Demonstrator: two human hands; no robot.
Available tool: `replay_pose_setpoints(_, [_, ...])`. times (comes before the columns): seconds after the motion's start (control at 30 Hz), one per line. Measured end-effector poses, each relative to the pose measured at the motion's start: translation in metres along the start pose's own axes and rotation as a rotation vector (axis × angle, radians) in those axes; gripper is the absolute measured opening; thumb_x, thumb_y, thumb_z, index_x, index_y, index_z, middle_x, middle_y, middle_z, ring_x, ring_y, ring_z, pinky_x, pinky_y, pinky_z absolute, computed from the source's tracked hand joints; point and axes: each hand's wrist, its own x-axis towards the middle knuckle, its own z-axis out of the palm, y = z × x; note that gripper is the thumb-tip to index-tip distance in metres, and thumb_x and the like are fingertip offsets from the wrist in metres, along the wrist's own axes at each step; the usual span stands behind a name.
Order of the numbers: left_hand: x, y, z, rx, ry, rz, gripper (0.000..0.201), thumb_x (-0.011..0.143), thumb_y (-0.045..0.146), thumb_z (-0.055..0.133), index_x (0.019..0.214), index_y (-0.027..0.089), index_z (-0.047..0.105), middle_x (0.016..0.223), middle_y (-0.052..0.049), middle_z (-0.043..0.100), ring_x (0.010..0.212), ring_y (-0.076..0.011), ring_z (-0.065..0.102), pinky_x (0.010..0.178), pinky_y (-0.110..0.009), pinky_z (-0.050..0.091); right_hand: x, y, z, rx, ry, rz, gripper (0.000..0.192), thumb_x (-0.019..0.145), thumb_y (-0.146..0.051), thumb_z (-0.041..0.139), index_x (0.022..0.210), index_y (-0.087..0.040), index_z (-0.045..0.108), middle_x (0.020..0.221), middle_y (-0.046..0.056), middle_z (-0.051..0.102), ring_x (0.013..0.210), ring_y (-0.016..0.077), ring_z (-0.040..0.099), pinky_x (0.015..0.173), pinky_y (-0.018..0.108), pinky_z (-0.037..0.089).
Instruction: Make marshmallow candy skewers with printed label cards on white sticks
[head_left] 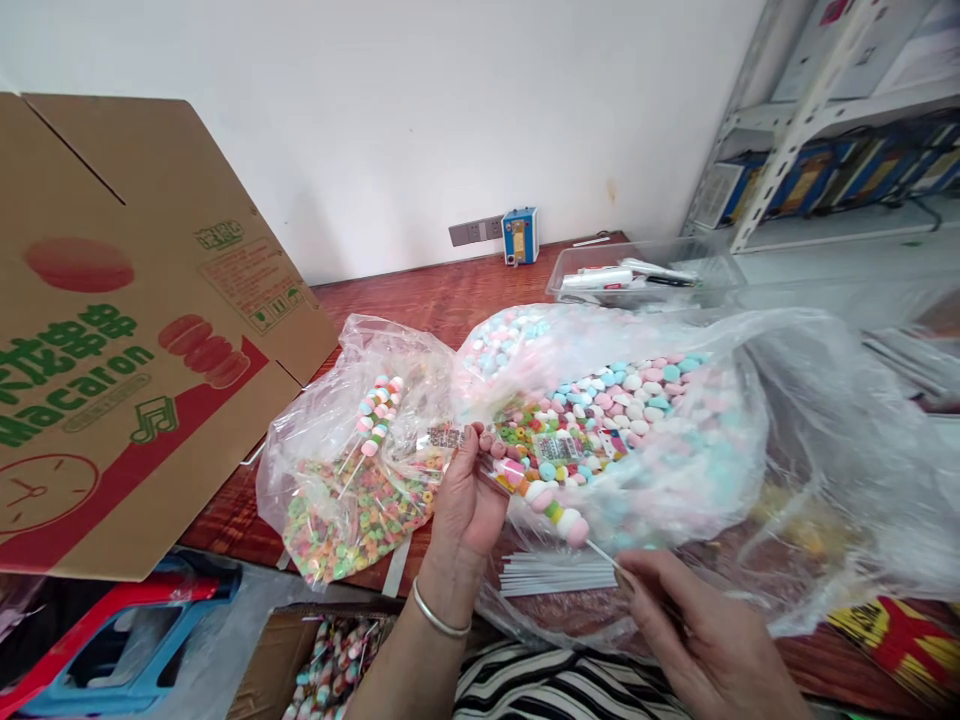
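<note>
The candy skewer (544,495), judged light and fragile, is best gripped by its stick: right hand (712,640) pinches the stick end, left hand (469,490) fingers pinch the top candies.

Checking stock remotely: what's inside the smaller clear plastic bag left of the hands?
The smaller clear plastic bag holds multicoloured ring candies and finished pastel candy skewers; crinkled plastic hides its bottom.
</note>
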Motion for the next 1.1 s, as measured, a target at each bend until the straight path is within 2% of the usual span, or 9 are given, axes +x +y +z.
replay_pose_setpoints(0.2, [0.005,-0.009,0.011,-0.026,0.073,-0.036,0.013,0.086,0.026,0.067,0.08,0.017,0.059,0.056,0.009,0.04,0.047,-0.0032,0.043,0.058,-0.018,0.049,-0.007,0.003,0.017,-0.25,0.265,-0.24,0.015,0.093,-0.02,0.053,0.107,-0.02,0.058,0.077,0.005,0.071,0.062,0.0185,0.069,0.057,0.026,0.05])
replay_pose_setpoints(0.3, [0.007,-0.015,0.014,-0.096,0.099,-0.063,0.015,0.086,0.025,0.067,0.078,0.017,0.057,0.055,0.01,0.037,0.043,-0.0013,0.039,0.051,-0.014,0.045,-0.008,0.001,0.02,-0.149,0.254,-0.207,0.012,0.091,-0.017,0.056,0.102,-0.021,0.06,0.074,0.003,0.07,0.062,0.0174,0.068,0.06,0.025,0.05])
replay_pose_setpoints(0.43, [0.008,-0.02,0.014,-0.14,0.084,-0.111,0.017,0.087,0.026,0.066,0.077,0.017,0.056,0.055,0.01,0.038,0.044,-0.0012,0.04,0.048,-0.013,0.042,-0.005,-0.008,0.023,0.392,0.042,0.185,0.016,0.096,-0.033,0.051,0.088,-0.022,0.061,0.068,0.0,0.063,0.058,0.0135,0.06,0.054,0.022,0.047])
replay_pose_setpoints(0.53, [0.008,-0.023,0.014,-0.147,0.038,-0.126,0.017,0.087,0.027,0.066,0.077,0.018,0.056,0.054,0.01,0.036,0.043,-0.0015,0.039,0.049,-0.013,0.042,-0.001,-0.015,0.026,0.954,-0.132,0.618,0.034,0.094,-0.051,0.048,0.084,-0.02,0.059,0.052,-0.009,0.034,0.038,0.0067,0.027,0.037,0.018,0.031])
replay_pose_setpoints(0.63, [0.009,-0.026,0.014,-0.108,0.049,-0.106,0.016,0.087,0.027,0.066,0.078,0.018,0.057,0.054,0.009,0.039,0.045,-0.0028,0.041,0.053,-0.016,0.046,0.0,-0.017,0.028,1.266,-0.22,0.796,0.036,0.092,-0.055,0.049,0.087,-0.02,0.059,0.053,-0.012,0.02,0.04,0.0051,0.008,0.033,0.017,0.022])
replay_pose_setpoints(0.73, [0.01,-0.031,0.016,-0.046,0.12,-0.117,0.018,0.085,0.027,0.068,0.075,0.017,0.056,0.056,0.008,0.046,0.046,-0.0043,0.045,0.055,-0.019,0.048,-0.001,-0.013,0.028,1.017,-0.145,0.6,0.034,0.093,-0.05,0.05,0.087,-0.019,0.062,0.051,-0.009,0.032,0.039,0.007,0.026,0.037,0.018,0.031])
replay_pose_setpoints(0.87, [0.009,-0.037,0.019,-0.023,0.18,-0.148,0.019,0.084,0.028,0.068,0.075,0.018,0.055,0.055,0.008,0.048,0.046,-0.0054,0.048,0.057,-0.021,0.05,-0.001,0.0,0.028,0.207,0.101,0.0,0.019,0.097,-0.024,0.048,0.103,-0.017,0.064,0.08,0.005,0.069,0.069,0.0161,0.063,0.063,0.025,0.047])
replay_pose_setpoints(0.97, [0.006,-0.039,0.023,-0.015,0.181,-0.124,0.02,0.085,0.029,0.067,0.075,0.017,0.054,0.055,0.008,0.048,0.044,-0.0055,0.049,0.054,-0.02,0.049,0.0,0.01,0.029,-0.265,0.276,-0.322,0.025,0.095,-0.012,0.05,0.118,-0.01,0.06,0.071,0.005,0.068,0.058,0.0159,0.058,0.059,0.029,0.04])
replay_pose_setpoints(1.1, [0.006,-0.04,0.024,0.009,0.201,-0.103,0.019,0.088,0.031,0.063,0.078,0.017,0.055,0.056,0.007,0.049,0.045,-0.0062,0.05,0.053,-0.02,0.049,0.0,0.017,0.027,-0.505,0.262,-0.446,0.032,0.094,-0.007,0.05,0.125,-0.001,0.055,0.061,0.003,0.061,0.054,0.0167,0.051,0.061,0.034,0.036])
